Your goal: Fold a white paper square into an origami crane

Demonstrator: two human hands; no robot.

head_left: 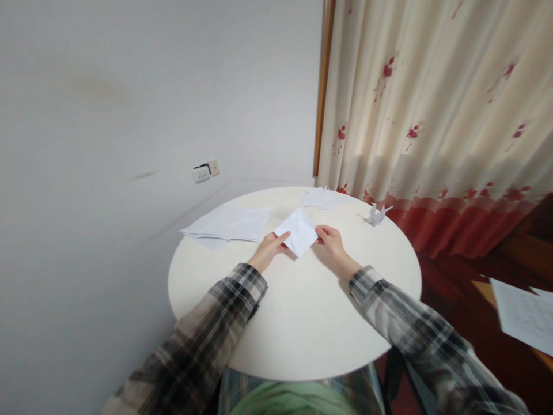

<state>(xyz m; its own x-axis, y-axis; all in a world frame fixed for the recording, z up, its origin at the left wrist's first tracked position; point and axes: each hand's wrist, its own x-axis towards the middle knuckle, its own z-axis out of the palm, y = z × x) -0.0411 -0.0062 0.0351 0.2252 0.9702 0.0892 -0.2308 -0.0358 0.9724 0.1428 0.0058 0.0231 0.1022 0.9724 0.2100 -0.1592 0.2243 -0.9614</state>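
Note:
A white folded paper square (298,231), turned like a diamond with creases on its face, is held just above the round white table (302,323). My left hand (272,246) pinches its left corner, thumb on top and fingers underneath. At the opposite corner, my right hand (332,241) grips the paper between thumb and fingers. The undersides of the folds are hidden from me.
Stacked white paper sheets (233,223) lie at the table's left. Torn or crumpled paper (318,197) sits at the back, and a folded paper figure (377,215) stands at the right. A wall socket (201,173) and curtain (415,127) are beyond.

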